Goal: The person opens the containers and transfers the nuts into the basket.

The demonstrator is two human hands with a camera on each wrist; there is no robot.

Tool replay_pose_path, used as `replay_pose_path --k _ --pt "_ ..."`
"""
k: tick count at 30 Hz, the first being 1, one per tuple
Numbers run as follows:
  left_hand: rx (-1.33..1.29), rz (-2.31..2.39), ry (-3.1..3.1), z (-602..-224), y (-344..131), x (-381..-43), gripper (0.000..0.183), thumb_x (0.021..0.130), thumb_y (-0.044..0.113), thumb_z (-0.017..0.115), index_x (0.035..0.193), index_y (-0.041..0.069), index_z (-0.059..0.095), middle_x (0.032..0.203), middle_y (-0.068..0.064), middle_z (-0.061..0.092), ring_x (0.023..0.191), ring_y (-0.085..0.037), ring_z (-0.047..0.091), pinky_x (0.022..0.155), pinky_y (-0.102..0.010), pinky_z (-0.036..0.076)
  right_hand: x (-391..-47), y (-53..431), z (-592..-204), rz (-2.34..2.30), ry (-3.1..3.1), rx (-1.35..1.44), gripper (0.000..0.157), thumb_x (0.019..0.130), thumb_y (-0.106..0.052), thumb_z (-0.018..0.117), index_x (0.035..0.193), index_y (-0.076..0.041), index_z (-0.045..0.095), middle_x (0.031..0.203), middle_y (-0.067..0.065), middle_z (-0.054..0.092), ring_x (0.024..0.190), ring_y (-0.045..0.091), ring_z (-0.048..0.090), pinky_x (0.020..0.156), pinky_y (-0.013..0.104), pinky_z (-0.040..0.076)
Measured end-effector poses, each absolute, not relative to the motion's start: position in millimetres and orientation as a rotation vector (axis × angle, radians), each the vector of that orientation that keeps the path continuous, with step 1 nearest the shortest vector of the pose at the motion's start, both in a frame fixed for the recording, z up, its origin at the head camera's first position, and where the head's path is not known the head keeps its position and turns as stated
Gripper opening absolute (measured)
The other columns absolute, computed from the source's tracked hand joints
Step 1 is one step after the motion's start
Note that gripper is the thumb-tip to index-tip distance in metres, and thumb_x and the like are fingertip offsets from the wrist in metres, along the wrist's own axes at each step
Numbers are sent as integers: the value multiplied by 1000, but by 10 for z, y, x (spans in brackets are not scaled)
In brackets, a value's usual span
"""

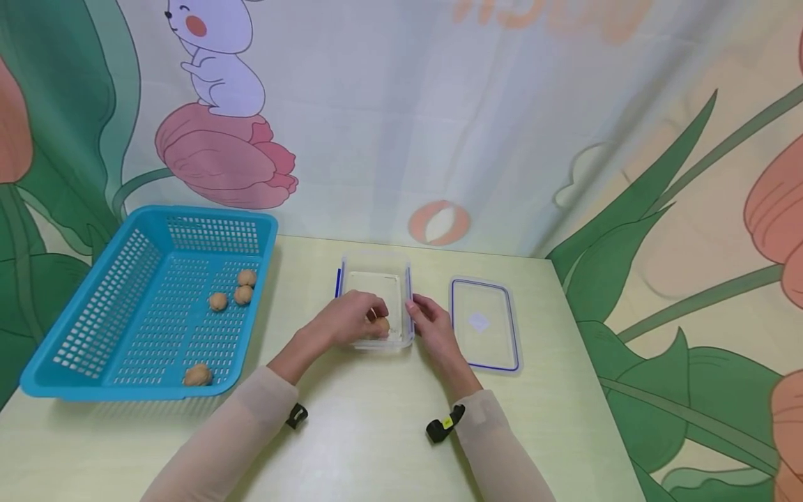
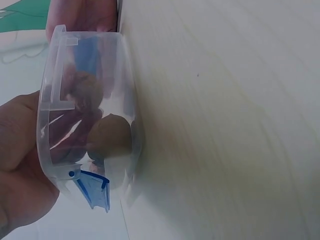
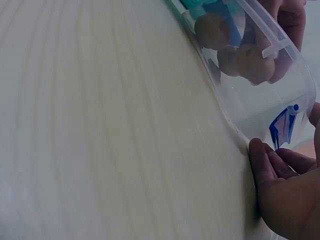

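Note:
A clear plastic food container [image 1: 376, 263] with blue clips stands without its lid on the table. My left hand [image 1: 351, 317] reaches down into it and pinches a walnut [image 1: 380, 325] low inside, near the front wall. Through the clear wall, the right wrist view shows other walnuts [image 3: 212, 31] on the container's bottom, close to the one in the fingers. In the left wrist view a walnut [image 2: 110, 137] lies against the near wall. My right hand [image 1: 434, 328] holds the container's right side, thumb at the rim and the other fingers outside, low along the wall.
Left of the container stands a blue perforated basket [image 1: 44, 376] with several walnuts [image 1: 217, 301] in it. A clear lid with a blue seal [image 1: 495, 300] lies flat to the right, just beyond my right hand. A printed curtain [image 1: 376, 139] hangs behind the table's back edge.

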State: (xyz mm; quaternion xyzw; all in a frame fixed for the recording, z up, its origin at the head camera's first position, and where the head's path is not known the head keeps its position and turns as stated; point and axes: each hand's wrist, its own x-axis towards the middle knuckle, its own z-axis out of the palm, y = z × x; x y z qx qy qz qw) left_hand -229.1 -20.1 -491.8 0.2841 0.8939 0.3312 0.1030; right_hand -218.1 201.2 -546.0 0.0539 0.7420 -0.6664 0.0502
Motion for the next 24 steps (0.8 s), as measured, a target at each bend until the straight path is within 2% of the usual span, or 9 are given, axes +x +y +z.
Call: replay_pose_path --k 5,11,17,24 --pt "856 1016 2646 -4851 -217 -2306 30 92 25 86 116 9 77 108 0 76 101 -17 72 92 -36 59 -2181 2014 -5446 -2021 2243 166 55 107 -37 66 150 -4 57 146 17 62 132 28 60 105 41 55" --pt "909 998 2677 -4723 -263 -2292 38 94 27 84 123 5 75 114 -3 75 104 -19 73 94 -36 59 -2182 2017 -5458 -2011 2270 165 53 106 -39 67 148 -7 60 145 13 64 130 27 62 106 44 55" --pt "941 1009 2724 -4528 -350 -2240 36 94 20 84 124 1 74 113 -6 73 104 -25 71 94 -37 59 -2208 2019 -5459 -2023 2268 158 54 105 -40 68 147 -7 60 142 14 65 128 27 62 103 41 56" --pt "895 1070 2788 -4363 -448 -2131 36 91 19 87 122 3 76 114 -6 71 100 -25 68 90 -37 60 -2239 2034 -5465 -2027 2264 154 54 106 -38 67 148 -5 59 141 16 65 128 27 62 102 39 56"
